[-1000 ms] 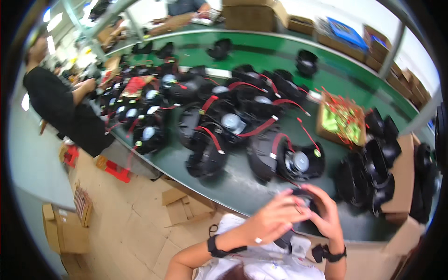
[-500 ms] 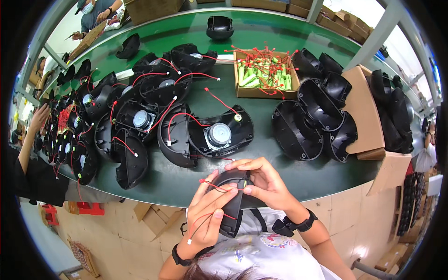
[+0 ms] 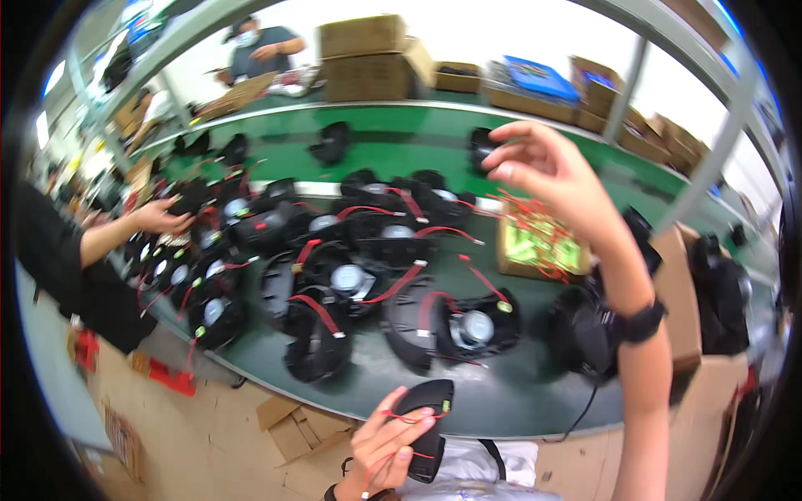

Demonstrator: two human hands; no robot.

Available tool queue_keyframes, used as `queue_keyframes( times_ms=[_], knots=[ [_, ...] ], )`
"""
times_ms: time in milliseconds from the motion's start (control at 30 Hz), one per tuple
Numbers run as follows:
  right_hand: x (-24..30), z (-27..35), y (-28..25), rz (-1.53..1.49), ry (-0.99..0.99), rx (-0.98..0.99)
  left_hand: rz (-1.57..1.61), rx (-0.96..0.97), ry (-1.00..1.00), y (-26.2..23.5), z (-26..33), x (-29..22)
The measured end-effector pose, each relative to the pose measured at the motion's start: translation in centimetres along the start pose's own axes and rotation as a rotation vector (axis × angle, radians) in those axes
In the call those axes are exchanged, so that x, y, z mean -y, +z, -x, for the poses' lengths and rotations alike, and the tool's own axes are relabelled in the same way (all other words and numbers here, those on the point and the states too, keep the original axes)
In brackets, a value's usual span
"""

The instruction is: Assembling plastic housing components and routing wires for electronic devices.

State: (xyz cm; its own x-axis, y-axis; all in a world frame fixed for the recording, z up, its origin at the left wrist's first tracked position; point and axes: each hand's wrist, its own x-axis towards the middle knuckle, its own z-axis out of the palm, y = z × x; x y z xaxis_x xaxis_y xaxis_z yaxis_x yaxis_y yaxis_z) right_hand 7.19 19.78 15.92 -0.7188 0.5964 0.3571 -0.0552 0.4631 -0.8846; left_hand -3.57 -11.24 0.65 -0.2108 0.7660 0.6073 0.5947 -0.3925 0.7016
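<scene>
Near the table's front edge, my left hand (image 3: 380, 451) grips a black curved plastic shell (image 3: 430, 466) with thin red wires and a small green part. My right hand (image 3: 547, 171) is raised over the far side, fingers curved and apart, with nothing seen between them. Beside its fingertips, partly hidden by them, is a black cup-shaped shell (image 3: 479, 149) on the green belt (image 3: 401, 138); I cannot tell whether they touch. Below that hand stands a cardboard tray (image 3: 503, 250) of green cylindrical cells with red leads. An open shell with a round speaker (image 3: 474, 330) lies on the table.
More black shells with speakers and red wires (image 3: 347, 280) crowd the left of the table. A co-worker's hand (image 3: 159, 219) reaches among them. At right are stacked shells (image 3: 576, 334) and an open cardboard box (image 3: 681, 292). A metal post (image 3: 710, 142) rises behind.
My right hand has left the shell and moved up and far across the table. My left hand still holds the shell. The view has tilted up, and the co-worker's hand has shifted.
</scene>
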Motion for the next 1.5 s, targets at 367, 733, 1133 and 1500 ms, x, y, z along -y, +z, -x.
queue_keyframes(
  times_ms=[367, 733, 1133, 1500],
  knots=[
    [-26.2, -14.1, -7.6, 1.089, 0.399, -0.138, -0.171, 0.078, 0.003, -2.7, 1.3, 0.3],
    [-16.5, -11.5, -13.1, 0.700, -0.044, -0.508, -0.001, 0.049, -0.093, -1.6, 0.3, 1.4],
    [-4.8, 15.7, 2.7, -0.402, 0.478, 0.412, 0.033, 0.232, -0.058, -0.3, -2.0, 2.3],
    [-6.3, 20.5, 7.3, -0.205, 0.307, -0.099, 0.075, 0.276, -0.057, 4.2, -1.7, 1.3]
  ],
)
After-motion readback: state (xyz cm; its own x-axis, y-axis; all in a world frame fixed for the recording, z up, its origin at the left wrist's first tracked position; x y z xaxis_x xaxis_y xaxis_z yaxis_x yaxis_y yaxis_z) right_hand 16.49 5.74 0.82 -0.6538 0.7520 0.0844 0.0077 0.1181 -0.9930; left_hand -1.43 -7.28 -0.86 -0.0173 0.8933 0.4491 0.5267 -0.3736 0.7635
